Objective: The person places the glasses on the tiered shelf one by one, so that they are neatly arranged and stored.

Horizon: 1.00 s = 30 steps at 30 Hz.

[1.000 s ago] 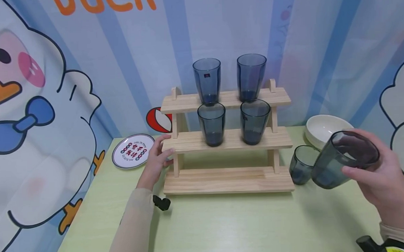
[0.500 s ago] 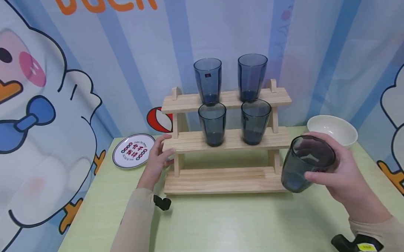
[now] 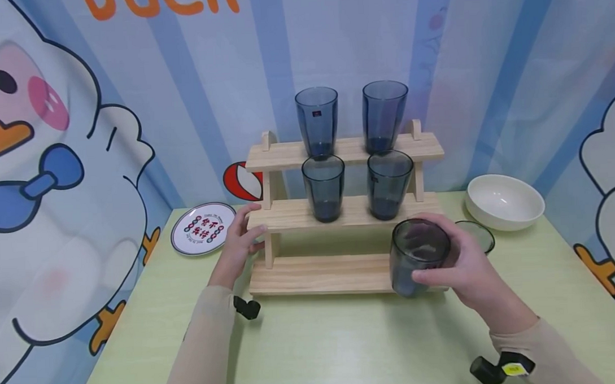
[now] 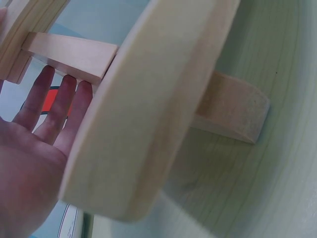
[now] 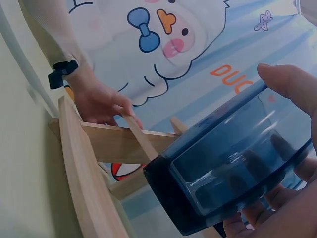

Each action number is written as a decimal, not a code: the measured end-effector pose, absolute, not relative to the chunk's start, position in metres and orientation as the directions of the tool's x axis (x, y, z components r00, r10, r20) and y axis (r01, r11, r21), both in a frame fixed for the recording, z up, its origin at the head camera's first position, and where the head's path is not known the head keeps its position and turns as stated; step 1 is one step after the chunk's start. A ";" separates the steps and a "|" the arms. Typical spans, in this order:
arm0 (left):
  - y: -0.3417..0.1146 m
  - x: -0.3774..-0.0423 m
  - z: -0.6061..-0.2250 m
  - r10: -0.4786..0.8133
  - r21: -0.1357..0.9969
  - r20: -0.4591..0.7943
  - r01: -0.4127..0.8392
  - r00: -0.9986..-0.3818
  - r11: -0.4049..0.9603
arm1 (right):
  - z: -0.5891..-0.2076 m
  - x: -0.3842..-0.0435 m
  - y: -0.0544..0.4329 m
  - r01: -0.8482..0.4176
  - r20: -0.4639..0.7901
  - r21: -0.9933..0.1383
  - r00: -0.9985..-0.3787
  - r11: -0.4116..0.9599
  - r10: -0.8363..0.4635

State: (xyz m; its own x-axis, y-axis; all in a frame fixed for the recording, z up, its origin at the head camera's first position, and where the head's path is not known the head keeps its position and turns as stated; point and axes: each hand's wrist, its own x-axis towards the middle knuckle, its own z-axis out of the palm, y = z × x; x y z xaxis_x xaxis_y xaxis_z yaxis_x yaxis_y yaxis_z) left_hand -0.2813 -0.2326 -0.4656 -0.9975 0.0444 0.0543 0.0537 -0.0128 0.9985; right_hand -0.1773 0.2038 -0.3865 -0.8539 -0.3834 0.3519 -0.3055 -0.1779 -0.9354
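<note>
A three-tier wooden display shelf (image 3: 331,276) stands on the table. My left hand (image 3: 241,239) holds the left end of its middle tier, the thumb at the front and the fingers reaching behind, against the upright (image 4: 74,53) in the left wrist view. My right hand (image 3: 465,271) grips a blue-grey drinking glass (image 3: 416,256), thumb on the near side and fingers round the far side. This glass is tilted, in front of the bottom tier's right end; the right wrist view shows its thick base (image 5: 173,198) towards the shelf. Whether it touches the wood I cannot tell.
Two matching glasses (image 3: 317,121) stand on the top tier and two more glasses (image 3: 324,188) on the middle tier. Behind my right hand another glass (image 3: 477,235) is partly hidden. A white bowl (image 3: 506,202) sits at the back right, a printed plate (image 3: 203,228) at the left.
My right hand has carried the glass leftwards, from beyond the shelf's right side to the front of the bottom tier. The left hand has stayed on the shelf.
</note>
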 end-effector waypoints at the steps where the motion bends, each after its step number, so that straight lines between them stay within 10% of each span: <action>1: -0.233 -0.282 -0.466 0.045 0.998 0.055 0.055 -0.997 -0.012 | -0.388 -0.178 0.201 -0.301 0.346 -0.938 -0.853 -0.173 -0.390; 30: -0.232 -0.281 -0.464 0.050 0.999 0.049 0.048 -0.998 -0.015 | -0.423 -0.202 0.126 -0.214 0.204 -0.976 -0.869 -0.029 -0.451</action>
State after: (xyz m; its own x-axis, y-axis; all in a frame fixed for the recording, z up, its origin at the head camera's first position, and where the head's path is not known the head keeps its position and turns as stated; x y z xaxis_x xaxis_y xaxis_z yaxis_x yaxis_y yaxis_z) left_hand -0.2807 -0.2324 -0.4637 -0.9976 0.0498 0.0486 0.0479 -0.0154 0.9987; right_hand -0.2022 0.1259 -0.4228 -0.8688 -0.4513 0.2039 -0.2141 -0.0290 -0.9764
